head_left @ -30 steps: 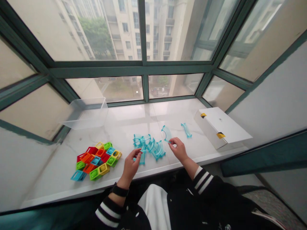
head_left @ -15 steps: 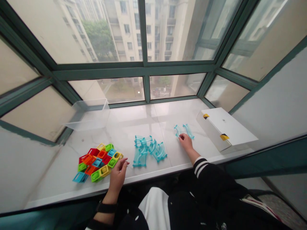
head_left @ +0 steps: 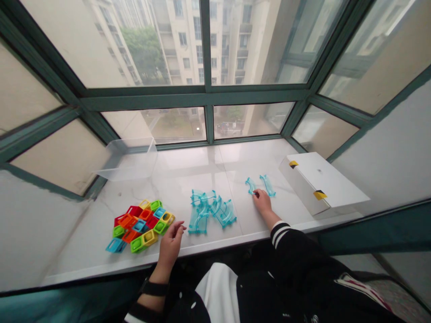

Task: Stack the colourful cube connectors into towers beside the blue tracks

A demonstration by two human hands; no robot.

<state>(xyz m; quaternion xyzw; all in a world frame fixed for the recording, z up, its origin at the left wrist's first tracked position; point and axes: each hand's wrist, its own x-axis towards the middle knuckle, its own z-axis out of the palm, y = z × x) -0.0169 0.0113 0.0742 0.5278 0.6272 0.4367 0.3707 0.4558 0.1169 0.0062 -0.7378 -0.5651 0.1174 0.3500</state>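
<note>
My right hand (head_left: 262, 202) has its fingers pinched together at the near end of a small curved translucent blue track piece (head_left: 250, 185), which lies on the ledge. Just right of it lies a second blue track piece (head_left: 267, 185), apart from the first. My left hand (head_left: 171, 242) hovers by the ledge's front edge with fingers loosely bent and nothing visible in them. It is between a cluster of colourful plastic blocks (head_left: 141, 225) on the left and a group of several blue track pieces (head_left: 198, 219) in the middle.
A clear plastic bin (head_left: 134, 163) stands at the back left of the white marble ledge (head_left: 182, 168). At the right sits a white box (head_left: 323, 179) with yellow-and-black tabs. Green-framed windows (head_left: 188, 102) close off the back.
The whole view has shifted slightly. My right hand stays at the small curved track piece, and the two right-hand pieces stand a little further apart. My left hand remains near the blocks.
</note>
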